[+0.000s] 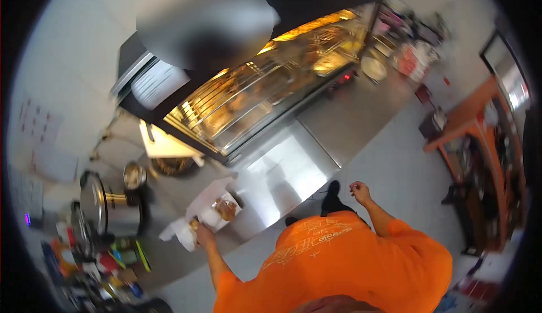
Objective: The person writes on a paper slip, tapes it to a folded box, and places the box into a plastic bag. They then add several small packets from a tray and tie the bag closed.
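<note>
My left hand is at the counter, its fingers bent at a white paper wrapper with a small brown piece of food at the fingertips. Blur hides exactly what the fingers grip. Right beside it, an open white takeaway box holds browned food that looks like roast or fried meat. My right hand hangs away from the counter over the floor, its fingers curled in with nothing visible in them.
A lit glass-fronted food warmer stands on the steel counter. To the left are a large metal pot, a small bowl and a light cutting board. An orange shelf unit stands at right; a plate lies by the warmer.
</note>
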`<state>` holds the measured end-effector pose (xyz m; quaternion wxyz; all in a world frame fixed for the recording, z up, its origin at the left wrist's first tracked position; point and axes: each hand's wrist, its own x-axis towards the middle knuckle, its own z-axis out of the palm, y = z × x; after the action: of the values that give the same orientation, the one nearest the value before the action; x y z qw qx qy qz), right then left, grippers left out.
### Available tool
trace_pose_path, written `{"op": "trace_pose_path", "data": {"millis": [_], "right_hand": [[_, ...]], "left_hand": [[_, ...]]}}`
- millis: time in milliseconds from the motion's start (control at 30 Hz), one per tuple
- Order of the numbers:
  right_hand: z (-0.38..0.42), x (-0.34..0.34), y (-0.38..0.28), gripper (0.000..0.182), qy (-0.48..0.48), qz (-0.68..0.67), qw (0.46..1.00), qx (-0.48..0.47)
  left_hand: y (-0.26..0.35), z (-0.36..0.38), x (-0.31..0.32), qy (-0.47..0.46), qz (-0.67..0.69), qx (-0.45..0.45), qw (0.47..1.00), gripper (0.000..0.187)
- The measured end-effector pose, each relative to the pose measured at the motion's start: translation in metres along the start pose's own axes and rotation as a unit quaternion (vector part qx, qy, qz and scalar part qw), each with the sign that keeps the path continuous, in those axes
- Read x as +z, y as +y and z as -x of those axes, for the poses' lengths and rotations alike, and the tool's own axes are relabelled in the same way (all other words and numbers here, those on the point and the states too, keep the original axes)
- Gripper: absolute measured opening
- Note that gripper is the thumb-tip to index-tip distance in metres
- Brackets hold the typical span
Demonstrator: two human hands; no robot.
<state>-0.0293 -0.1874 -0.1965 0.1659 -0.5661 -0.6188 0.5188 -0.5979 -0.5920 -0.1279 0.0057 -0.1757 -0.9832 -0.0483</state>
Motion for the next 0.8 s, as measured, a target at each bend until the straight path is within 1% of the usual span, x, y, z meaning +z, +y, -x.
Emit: {"op": "trace_pose_path", "data": {"millis": [33,67,100,133,167,200,233,267,300,333,367,433,467,533,567,667,700,733,767,800], "right_hand": [[0.017,-0.015,0.018,0.022,-0.004,0.030,0.999,0.034],[0.027,-0.033,0.056,0.027,-0.048,0.091,0.992,0.076],[0.030,-0.049,0.092,0.032,-0.093,0.155,0.977,0.111],[0.032,-0.065,0.103,0.029,-0.226,0.241,0.933,0.141],[0.037,-0.083,0.104,0.029,-0.249,0.209,0.908,0.264],[0.045,-0.102,0.093,0.031,-0.261,0.188,0.866,0.382],[0.050,-0.125,0.069,0.030,-0.307,0.194,0.867,0.341],[0.039,-0.127,0.125,0.031,-0.329,0.264,0.883,0.203],[0.020,-0.140,0.185,0.033,-0.349,0.332,0.873,0.069],[0.016,-0.164,0.165,0.031,-0.258,0.222,0.927,0.156],[0.012,-0.183,0.151,0.029,-0.159,0.104,0.953,0.236],[-0.011,-0.235,0.155,0.031,-0.106,-0.024,0.959,0.263],[-0.032,-0.259,0.155,0.033,-0.076,-0.091,0.956,0.268],[-0.072,-0.312,0.149,0.028,-0.015,-0.067,0.971,0.231],[-0.091,-0.339,0.147,0.026,0.014,-0.055,0.974,0.218],[-0.176,-0.427,0.114,0.032,0.058,-0.010,0.987,0.148],[-0.215,-0.451,0.117,0.034,0.125,0.041,0.991,-0.001],[-0.237,-0.481,0.081,0.034,0.146,0.019,0.989,0.022],[-0.287,-0.503,0.083,0.033,0.195,0.019,0.980,-0.029],[-0.306,-0.528,0.037,0.032,0.241,0.095,0.963,-0.078]], "left_hand": [[0.017,0.003,-0.015,-0.025,0.017,0.005,1.000,0.030],[0.042,0.010,-0.029,-0.046,0.035,0.004,0.998,0.033],[0.076,0.021,-0.038,-0.049,0.037,0.013,0.998,0.033],[0.114,0.035,-0.049,-0.051,0.038,0.018,0.998,0.034],[0.152,0.047,-0.060,-0.054,0.041,0.021,0.998,0.034],[0.188,0.056,-0.067,-0.062,0.044,0.027,0.997,0.034],[0.227,0.068,-0.070,-0.072,0.050,0.032,0.996,0.035],[0.261,0.078,-0.068,-0.079,0.065,0.041,0.994,0.035],[0.303,0.090,-0.071,-0.092,0.074,0.051,0.992,0.035],[0.341,0.100,-0.066,-0.097,0.089,0.063,0.989,0.035],[0.378,0.110,-0.062,-0.102,0.102,0.073,0.987,0.036],[0.457,0.132,-0.061,-0.108,0.114,0.077,0.985,0.036],[0.491,0.137,-0.048,-0.089,0.114,0.098,0.985,0.037],[0.548,0.143,-0.012,-0.056,0.104,0.139,0.983,0.037],[0.578,0.148,0.004,-0.033,0.078,0.162,0.983,0.038],[0.669,0.162,0.036,-0.057,0.099,0.237,0.965,0.040],[0.703,0.170,0.032,-0.062,0.108,0.247,0.961,0.040],[0.731,0.182,0.027,-0.073,0.104,0.271,0.954,0.040],[0.764,0.189,0.026,-0.084,0.101,0.295,0.947,0.040],[0.796,0.194,0.029,-0.094,0.097,0.318,0.938,0.039]]}}
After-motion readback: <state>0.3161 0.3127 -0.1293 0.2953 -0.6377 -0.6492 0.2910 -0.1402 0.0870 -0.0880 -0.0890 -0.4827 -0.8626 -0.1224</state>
